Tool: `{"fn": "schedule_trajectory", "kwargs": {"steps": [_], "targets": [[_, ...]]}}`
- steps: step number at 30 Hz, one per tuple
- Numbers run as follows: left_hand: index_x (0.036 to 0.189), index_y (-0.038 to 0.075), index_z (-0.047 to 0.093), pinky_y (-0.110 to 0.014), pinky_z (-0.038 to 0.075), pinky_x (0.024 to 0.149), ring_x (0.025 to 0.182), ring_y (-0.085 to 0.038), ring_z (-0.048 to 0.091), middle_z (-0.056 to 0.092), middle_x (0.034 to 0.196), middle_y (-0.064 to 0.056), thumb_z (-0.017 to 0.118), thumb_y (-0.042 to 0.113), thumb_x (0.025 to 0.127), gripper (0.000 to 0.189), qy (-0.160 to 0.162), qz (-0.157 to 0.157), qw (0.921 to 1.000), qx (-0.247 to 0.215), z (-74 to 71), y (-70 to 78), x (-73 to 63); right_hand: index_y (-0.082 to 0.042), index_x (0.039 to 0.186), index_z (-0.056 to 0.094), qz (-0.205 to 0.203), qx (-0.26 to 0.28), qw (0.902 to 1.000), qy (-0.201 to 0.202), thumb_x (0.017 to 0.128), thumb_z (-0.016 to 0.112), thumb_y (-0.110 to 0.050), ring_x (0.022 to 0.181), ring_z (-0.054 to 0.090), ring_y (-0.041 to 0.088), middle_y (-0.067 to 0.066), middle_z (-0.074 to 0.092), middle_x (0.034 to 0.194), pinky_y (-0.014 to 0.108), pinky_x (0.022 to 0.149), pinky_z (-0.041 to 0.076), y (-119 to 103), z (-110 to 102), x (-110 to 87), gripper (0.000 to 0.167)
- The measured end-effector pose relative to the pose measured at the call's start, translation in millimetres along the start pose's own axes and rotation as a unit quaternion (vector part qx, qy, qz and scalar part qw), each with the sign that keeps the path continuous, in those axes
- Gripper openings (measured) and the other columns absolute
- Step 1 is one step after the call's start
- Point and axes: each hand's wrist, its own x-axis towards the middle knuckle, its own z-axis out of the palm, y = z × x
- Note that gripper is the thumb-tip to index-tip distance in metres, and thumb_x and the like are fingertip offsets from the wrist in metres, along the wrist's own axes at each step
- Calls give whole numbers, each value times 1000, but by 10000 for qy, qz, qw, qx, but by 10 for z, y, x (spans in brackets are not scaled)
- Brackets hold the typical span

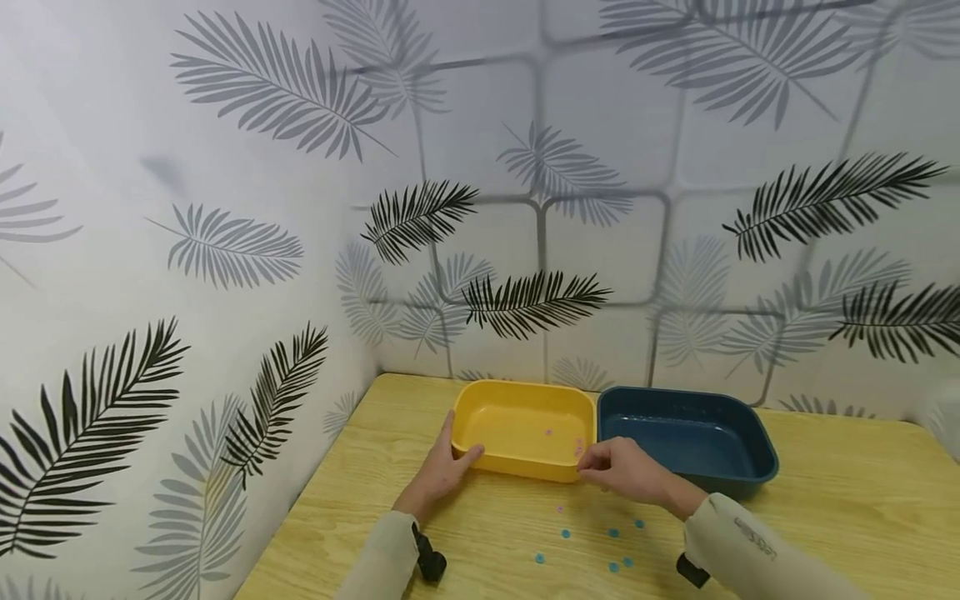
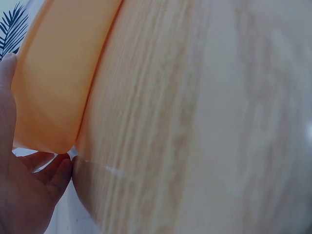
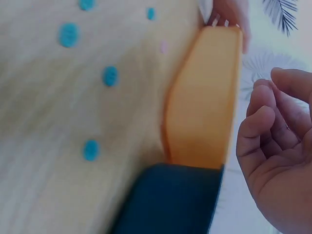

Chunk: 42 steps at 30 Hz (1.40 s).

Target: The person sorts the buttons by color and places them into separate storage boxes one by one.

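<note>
On the bench, holding a smooth, round-cornered yellow tub of pink buttons with left hand; pinching with right hand, cannot tell on what.

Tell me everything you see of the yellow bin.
The yellow bin is a shallow, open-topped rounded rectangle with smooth, plastic-looking walls. It sits upright on the wood-patterned table, beside the dark blue bin. A few small pink pieces lie inside, toward its right end. The left hand grips its left end. The right hand is at its near right corner; contact is unclear.
</note>
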Motion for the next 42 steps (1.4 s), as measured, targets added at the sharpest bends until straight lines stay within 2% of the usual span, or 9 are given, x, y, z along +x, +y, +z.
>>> {"fn": "schedule_trajectory", "kwargs": {"steps": [5, 8, 16, 22, 30, 38, 42], "targets": [[153, 9, 2, -49, 17, 111, 140, -31, 19, 11, 156, -15, 57, 49, 91, 92, 51, -28, 10000, 37, -13, -5, -15, -2, 95, 72, -122, 240, 9988, -411, 89, 66, -14, 69, 60, 9, 6, 69, 87, 25, 60, 50, 81, 111, -57, 14], [153, 9, 2, -49, 17, 111, 140, -31, 19, 12, 156, -16, 57, 51, 90, 94, 58, -27, 9999, 78, -18, -11, -16, -1, 96, 72, -247, 151, 9983, -513, 89, 67, -12, 72, 60, 8, 3, 69, 88, 24, 62, 50, 151, 193, -58, 14], [153, 9, 1, -49, 17, 111, 140, -31, 18, 12, 156, -16, 57, 51, 90, 94, 61, 27, 9999, 121, -27, -18, -7, -3, 98, 72, -287, -57, 9985, -462, 86, 69, -9, 69, 56, 5, -2, 67, 84, 23, 60, 49, 242, 350, 10, 14], [153, 8, 1, -49, 16, 111, 140, -32, 18, 11, 156, -17, 57, 50, 91, 93, 54, 46, 10000, 18, -25, -29, -12, -4, 102, 72, -284, -119, 9974, -652, 85, 70, -10, 71, 55, 5, -2, 66, 85, 23, 62, 48, 274, 426, 56, 17], [153, 9, 2, -48, 18, 111, 140, -30, 19, 11, 156, -15, 56, 52, 90, 94, 62, 131, 9999, 30, 3, -44, -1, -1, 108, 68, -379, -233, 9966, -699, 85, 70, -10, 64, 49, 3, -4, 60, 76, 21, 59, 44, 293, 475, 96, 25], [153, 8, 1, -48, 18, 111, 140, -30, 19, 11, 156, -15, 56, 55, 89, 96, 45, 138, 9999, 80, 2, -29, 10, -3, 106, 69, -205, -260, 9969, -717, 85, 70, -10, 66, 51, 4, -5, 61, 77, 22, 60, 44, 357, 491, 150, 22], [153, 9, 1, -49, 18, 111, 140, -31, 19, 11, 156, -16, 56, 51, 91, 93, 53, 113, 9998, 166, 5, -26, 12, -6, 103, 70, -150, -327, 9963, -778, 85, 69, -11, 65, 50, 4, -8, 60, 76, 22, 58, 43, 382, 508, 172, 19]]}}
